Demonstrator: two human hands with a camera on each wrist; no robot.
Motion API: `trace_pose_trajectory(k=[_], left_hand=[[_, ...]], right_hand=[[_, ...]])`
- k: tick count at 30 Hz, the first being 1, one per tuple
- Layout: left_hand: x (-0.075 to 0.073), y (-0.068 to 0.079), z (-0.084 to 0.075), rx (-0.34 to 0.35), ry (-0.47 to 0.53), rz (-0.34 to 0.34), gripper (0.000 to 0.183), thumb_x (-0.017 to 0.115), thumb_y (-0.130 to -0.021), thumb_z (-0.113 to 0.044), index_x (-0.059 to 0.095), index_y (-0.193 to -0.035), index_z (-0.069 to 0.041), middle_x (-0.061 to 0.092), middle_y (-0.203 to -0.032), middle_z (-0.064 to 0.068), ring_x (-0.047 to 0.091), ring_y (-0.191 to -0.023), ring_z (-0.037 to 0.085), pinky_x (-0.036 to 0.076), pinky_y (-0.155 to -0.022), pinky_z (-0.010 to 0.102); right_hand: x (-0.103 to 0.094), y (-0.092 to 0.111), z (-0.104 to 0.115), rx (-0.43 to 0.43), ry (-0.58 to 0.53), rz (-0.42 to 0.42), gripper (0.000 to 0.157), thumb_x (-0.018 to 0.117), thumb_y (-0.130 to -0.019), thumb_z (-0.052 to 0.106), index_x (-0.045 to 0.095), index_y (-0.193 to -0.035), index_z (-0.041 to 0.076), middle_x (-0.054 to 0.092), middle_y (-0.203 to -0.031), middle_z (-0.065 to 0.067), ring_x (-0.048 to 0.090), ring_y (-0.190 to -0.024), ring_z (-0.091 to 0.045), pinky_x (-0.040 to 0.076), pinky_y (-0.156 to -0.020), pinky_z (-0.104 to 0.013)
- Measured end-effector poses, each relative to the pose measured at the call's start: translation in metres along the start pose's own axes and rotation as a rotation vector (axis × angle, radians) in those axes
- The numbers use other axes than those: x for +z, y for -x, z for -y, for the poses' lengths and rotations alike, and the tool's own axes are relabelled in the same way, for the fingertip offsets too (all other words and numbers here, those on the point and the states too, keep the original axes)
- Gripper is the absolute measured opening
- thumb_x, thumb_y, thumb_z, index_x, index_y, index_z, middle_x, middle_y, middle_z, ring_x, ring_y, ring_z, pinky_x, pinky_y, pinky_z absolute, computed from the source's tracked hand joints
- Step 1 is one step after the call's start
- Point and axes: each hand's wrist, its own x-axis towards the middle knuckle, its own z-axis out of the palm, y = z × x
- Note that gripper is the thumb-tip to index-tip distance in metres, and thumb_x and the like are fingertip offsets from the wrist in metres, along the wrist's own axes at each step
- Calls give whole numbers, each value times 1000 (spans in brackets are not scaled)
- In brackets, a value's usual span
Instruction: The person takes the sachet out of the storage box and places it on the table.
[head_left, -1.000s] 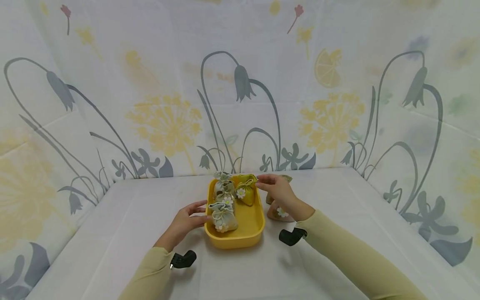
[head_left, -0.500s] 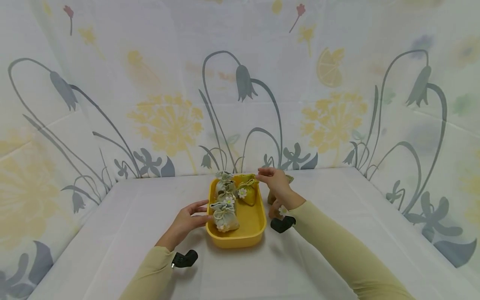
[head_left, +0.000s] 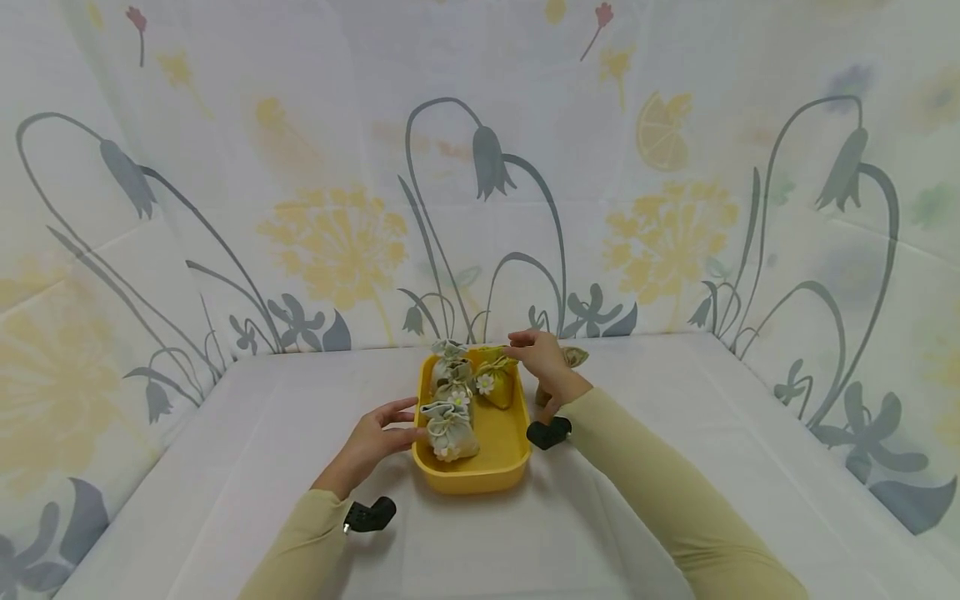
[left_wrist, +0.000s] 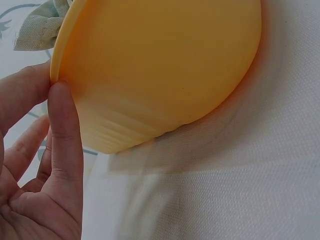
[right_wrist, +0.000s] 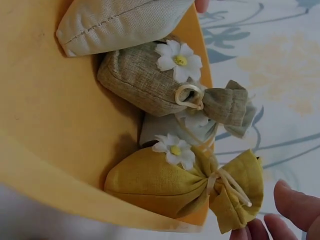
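Observation:
In the head view, a yellow tray [head_left: 480,482] stands on the table, holding several small drawstring pouches with white flowers. My left hand [head_left: 371,437] is at its left side; in the left wrist view, thumb and finger pinch the tray's rim [left_wrist: 56,62]. A pale grey pouch [head_left: 452,433] lies beside that hand. The mustard-yellow pouch [right_wrist: 155,187] lies in the tray's far right corner, its gathered top sticking out past the rim. My right hand [head_left: 547,367] is beside that top, fingers touching its edge from behind while the thumb stays apart from it.
Inside the tray, a brown linen pouch [right_wrist: 135,77] sits among the pale ones along the left side. Outside, another brownish pouch [head_left: 575,357] is partly hidden behind my right hand. A flower-printed cloth [head_left: 330,167] hangs at the table's far edge.
My right forearm and wrist have swung left, nearer the tray, while the fingers stay by the mustard-yellow pouch's top. The pouch outside is now more covered. My left hand holds its place.

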Motion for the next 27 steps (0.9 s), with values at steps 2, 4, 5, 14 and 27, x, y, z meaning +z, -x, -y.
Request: trace_pose_trajectory(k=[2,4,5,14,27], left_hand=[[0,0,0,0,1,2,63,78,-76,-19,52,-132,-9,54,-118,14,60,-96,21,53,-80,35],[0,1,0,1,1,4,63,78,-76,-19,52,-132,-9,54,-118,13,60,-96,21,53,-81,35],[0,1,0,3,1,5,63,78,-76,-19,51,-132,-9,54,-118,13,60,-96,21,53,-81,35],[-1,0,1,5,9,10,63,78,-75,-19,52,-132,-9,54,-117,13,60,-96,21,53,-81,35],[-2,-2,1,5,12,13,63,78,-76,-18,52,-132,-10,55,-117,13,60,-96,21,53,-81,35]], right_hand=[[3,-1,-1,-4,19,5,34,62,-89,10,58,-121,-1,55,-120,-18,47,-116,-31,37,-101,-43],[5,-3,-3,-12,35,9,33,62,-89,8,58,-120,-2,55,-119,-19,48,-114,-33,39,-100,-42],[6,-3,-3,-11,41,10,33,62,-89,7,58,-120,-3,55,-119,-20,49,-114,-33,39,-99,-42],[20,-3,-5,19,107,56,28,61,-89,6,62,-115,-4,56,-119,-20,51,-111,-33,44,-94,-42],[21,-2,0,14,131,18,24,59,-91,7,64,-112,-4,58,-115,-19,53,-107,-32,47,-89,-39]])
